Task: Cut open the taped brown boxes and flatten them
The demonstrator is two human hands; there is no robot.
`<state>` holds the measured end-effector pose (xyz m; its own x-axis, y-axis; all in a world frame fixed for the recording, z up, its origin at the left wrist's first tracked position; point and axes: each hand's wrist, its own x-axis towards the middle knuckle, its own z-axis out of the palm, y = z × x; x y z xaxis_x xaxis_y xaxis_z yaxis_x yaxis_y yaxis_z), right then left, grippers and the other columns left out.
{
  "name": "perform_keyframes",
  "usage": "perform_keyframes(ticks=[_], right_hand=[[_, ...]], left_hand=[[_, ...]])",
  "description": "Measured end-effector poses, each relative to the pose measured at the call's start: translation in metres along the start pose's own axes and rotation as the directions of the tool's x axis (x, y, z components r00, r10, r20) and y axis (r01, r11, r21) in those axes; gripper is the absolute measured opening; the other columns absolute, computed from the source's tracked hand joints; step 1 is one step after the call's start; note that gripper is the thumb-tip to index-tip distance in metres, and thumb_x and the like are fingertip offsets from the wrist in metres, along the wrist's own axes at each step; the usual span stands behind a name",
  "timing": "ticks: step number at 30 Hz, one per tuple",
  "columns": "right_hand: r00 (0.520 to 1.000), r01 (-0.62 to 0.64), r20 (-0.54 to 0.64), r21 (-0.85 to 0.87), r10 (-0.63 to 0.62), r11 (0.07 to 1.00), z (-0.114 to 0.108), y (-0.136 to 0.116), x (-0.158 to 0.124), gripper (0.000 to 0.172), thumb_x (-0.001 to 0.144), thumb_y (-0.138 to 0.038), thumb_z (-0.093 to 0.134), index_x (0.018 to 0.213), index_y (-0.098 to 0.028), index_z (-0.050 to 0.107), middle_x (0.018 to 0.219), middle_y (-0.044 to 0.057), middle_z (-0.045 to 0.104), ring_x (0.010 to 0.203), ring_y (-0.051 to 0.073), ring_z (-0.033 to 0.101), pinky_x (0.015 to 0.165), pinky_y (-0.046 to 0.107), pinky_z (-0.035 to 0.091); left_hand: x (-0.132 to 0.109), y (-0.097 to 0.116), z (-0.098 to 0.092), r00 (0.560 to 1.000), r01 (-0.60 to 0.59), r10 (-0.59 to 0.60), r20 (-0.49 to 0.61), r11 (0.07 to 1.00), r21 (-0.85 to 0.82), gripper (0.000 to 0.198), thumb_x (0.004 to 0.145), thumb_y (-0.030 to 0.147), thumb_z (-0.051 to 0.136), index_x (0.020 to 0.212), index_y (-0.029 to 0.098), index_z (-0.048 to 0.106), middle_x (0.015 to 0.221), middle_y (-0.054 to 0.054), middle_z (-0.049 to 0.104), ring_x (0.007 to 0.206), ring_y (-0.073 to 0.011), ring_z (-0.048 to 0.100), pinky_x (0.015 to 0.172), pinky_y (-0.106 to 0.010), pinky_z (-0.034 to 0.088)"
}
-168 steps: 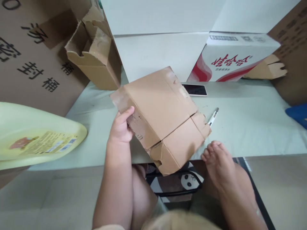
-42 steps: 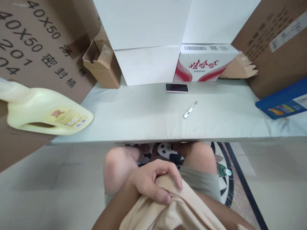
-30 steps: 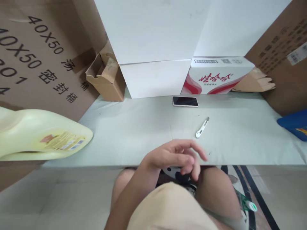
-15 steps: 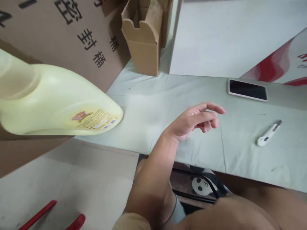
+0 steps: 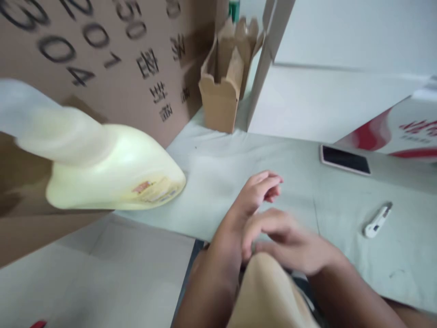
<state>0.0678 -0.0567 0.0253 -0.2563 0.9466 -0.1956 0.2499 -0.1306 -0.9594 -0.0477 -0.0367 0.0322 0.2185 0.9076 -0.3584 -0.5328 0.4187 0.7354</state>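
From where I stand, both of the person's hands are over the near middle of the green-covered table [image 5: 218, 175]. The left hand [image 5: 261, 189] has its fingers bent in; I can't tell whether they are closed on anything. The right hand [image 5: 293, 241], blurred, curves just beside the left wrist, thumb and fingers apart; I can't make out whether it touches. Right of them lies a white utility knife [image 5: 378, 220], and beyond that, farther back, a dark-screened phone [image 5: 344, 159]. On the left, a pale yellow bottle [image 5: 119, 168] leans over sideways, its label too smeared to read. The big brown carton [image 5: 126, 91] behind it reads "304", "201" and "50", with blurred Chinese characters alongside. Past a small torn-open carton [image 5: 220, 107], white cardboard [image 5: 307, 105] carries red swirls and illegible red lettering at far right.
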Motion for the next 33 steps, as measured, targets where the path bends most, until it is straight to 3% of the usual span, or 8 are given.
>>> perform_keyframes(ticks=[4,8,10,15,19,25,29,33], right_hand=[[0.969,0.246,-0.007,0.133,-0.248,0.96,-0.003,-0.038,0.066,0.017,0.093,-0.037,0.064,0.081,-0.024,0.065,0.061,-0.002,0.055,0.056,0.014,0.053,0.056,0.03,0.05],[0.826,0.529,-0.113,-0.181,-0.552,0.829,0.019,-0.078,0.152,0.02,0.08,-0.021,0.061,0.097,-0.022,0.072,0.122,0.009,0.069,0.072,0.014,0.063,0.069,0.034,0.058],[0.78,0.585,-0.005,-0.352,-0.626,0.731,0.035,-0.092,0.187,0.022,0.079,-0.017,0.061,0.096,-0.018,0.075,0.16,0.014,0.049,0.083,0.015,0.07,0.091,0.042,0.062],[0.757,0.605,0.208,-0.581,-0.619,0.545,0.056,-0.101,0.227,0.034,0.08,-0.012,0.057,0.103,-0.017,0.081,0.15,0.013,0.066,0.121,0.035,0.072,0.111,0.056,0.058],[0.638,0.698,0.154,-0.53,-0.754,0.482,0.031,-0.088,0.191,0.039,0.084,-0.012,0.053,0.108,-0.021,0.082,0.137,0.008,0.076,0.118,0.031,0.075,0.103,0.045,0.063],[0.484,0.815,0.221,-0.466,-0.847,0.344,-0.07,-0.071,0.038,0.028,0.088,-0.008,0.057,0.088,-0.027,0.077,0.108,0.003,0.084,0.089,0.021,0.082,0.067,0.031,0.064],[0.357,0.854,0.415,-0.507,-0.837,0.113,-0.134,-0.057,-0.051,0.03,0.08,-0.002,0.054,0.089,-0.024,0.073,0.096,0.006,0.085,0.064,0.018,0.078,0.054,0.029,0.06],[0.508,0.721,0.215,-0.636,-0.834,0.275,-0.162,-0.02,-0.078,0.023,0.085,-0.006,0.059,0.091,-0.026,0.068,0.101,0.008,0.083,0.077,0.023,0.081,0.052,0.031,0.059]], left_hand=[[0.004,0.008,-0.014,0.907,-0.202,0.08,-0.414,0.944,-0.26,0.019,0.067,0.028,0.066,0.063,0.02,0.049,0.054,0.006,0.041,0.049,-0.0069,0.034,0.05,-0.022,0.024],[0.007,0.015,-0.019,0.866,-0.29,0.104,-0.489,0.901,-0.322,0.019,0.063,0.031,0.059,0.065,0.022,0.043,0.054,0.009,0.034,0.047,-0.0058,0.029,0.049,-0.021,0.022],[0.009,0.015,-0.017,0.871,-0.282,0.098,-0.481,0.902,-0.328,0.02,0.062,0.031,0.061,0.065,0.022,0.044,0.055,0.009,0.036,0.046,-0.0055,0.031,0.049,-0.022,0.023],[0.012,0.008,-0.017,0.868,-0.274,0.111,-0.484,0.92,-0.28,0.02,0.062,0.031,0.064,0.064,0.021,0.048,0.056,0.007,0.038,0.048,-0.0068,0.033,0.05,-0.024,0.023],[0.012,0.004,-0.031,0.71,-0.434,0.252,-0.657,0.892,-0.126,0.021,0.075,0.033,0.062,0.072,0.022,0.045,0.066,0.004,0.043,0.06,-0.0113,0.044,0.059,-0.025,0.033],[0.011,0.007,-0.058,0.286,-0.626,0.519,-0.805,0.738,0.253,0.015,0.088,0.039,0.049,0.089,0.024,0.052,0.097,-0.002,0.059,0.101,-0.0179,0.061,0.083,-0.03,0.042],[0.009,0.009,-0.053,0.397,-0.719,0.692,-0.603,0.643,0.265,0.036,0.089,0.057,0.049,0.104,0.026,0.061,0.116,-0.009,0.069,0.118,-0.0242,0.065,0.09,-0.035,0.048],[0.009,-0.003,-0.025,0.514,-0.804,0.817,-0.262,0.565,0.184,0.047,0.084,0.066,0.062,0.106,0.025,0.071,0.111,-0.01,0.077,0.116,-0.0289,0.071,0.104,-0.042,0.054]])
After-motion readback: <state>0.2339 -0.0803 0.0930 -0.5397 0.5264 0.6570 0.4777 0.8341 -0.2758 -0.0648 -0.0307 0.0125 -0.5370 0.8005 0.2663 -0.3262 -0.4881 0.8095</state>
